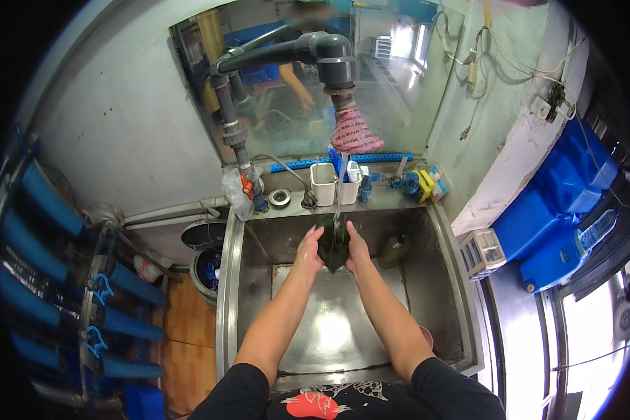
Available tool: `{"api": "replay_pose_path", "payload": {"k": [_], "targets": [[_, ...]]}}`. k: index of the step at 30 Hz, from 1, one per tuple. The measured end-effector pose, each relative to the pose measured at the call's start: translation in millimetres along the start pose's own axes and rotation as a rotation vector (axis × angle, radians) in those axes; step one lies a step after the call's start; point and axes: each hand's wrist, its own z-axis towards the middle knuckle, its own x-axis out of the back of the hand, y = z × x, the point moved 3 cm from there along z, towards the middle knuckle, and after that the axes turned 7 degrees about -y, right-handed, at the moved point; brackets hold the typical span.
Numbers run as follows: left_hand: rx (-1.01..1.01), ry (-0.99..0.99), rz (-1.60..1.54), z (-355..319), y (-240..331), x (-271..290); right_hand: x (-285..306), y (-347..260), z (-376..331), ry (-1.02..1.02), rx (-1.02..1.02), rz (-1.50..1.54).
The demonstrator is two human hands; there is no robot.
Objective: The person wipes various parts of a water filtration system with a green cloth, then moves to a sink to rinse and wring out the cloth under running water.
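My left hand (311, 249) and my right hand (358, 248) face each other low in the steel sink (336, 343), near its back wall. Between them is a dark green thing (334, 246), wet and narrowing toward its lower end; its kind I cannot make out. Both hands press at its sides, with their fingers partly hidden behind it. A thin stream of water (338, 196) falls onto it from the grey pipe faucet (331, 59), whose mouth is wrapped in pink printed tape (355, 133). Right of my right hand, a bottle of yellowish liquid (393, 250) stands in the sink corner.
Two white containers (323, 185) stand on the back ledge beside a tape roll (280, 199). An orange-red valve handle (246, 186) sits on the left pipe. A pinkish round thing (426, 337) shows past my right forearm. Blue jugs (549, 203) are at right, a bin (204, 274) at left.
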Motion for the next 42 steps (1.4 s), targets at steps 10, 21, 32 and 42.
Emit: {"api": "replay_pose_path", "payload": {"k": [10, 21, 32, 42], "targets": [[0.185, -0.035, -0.263, -9.3, -39.0, 10.6, -84.3, 11.9, -74.9, 0.275, 0.883, -1.359], [-0.218, 0.445, 0.386, 31.6, -31.3, 26.3, -42.5, -16.8, 0.8, 0.489, 0.549, -1.214], [-0.253, 0.087, 0.622, -7.1, 8.7, -56.0, 34.1, 41.5, 28.6, -0.012, -0.055, 0.249], [-0.188, 0.174, 0.086, -11.0, -16.2, -9.3, -24.0, -3.1, 7.0, 0.232, 0.154, -0.303]]}}
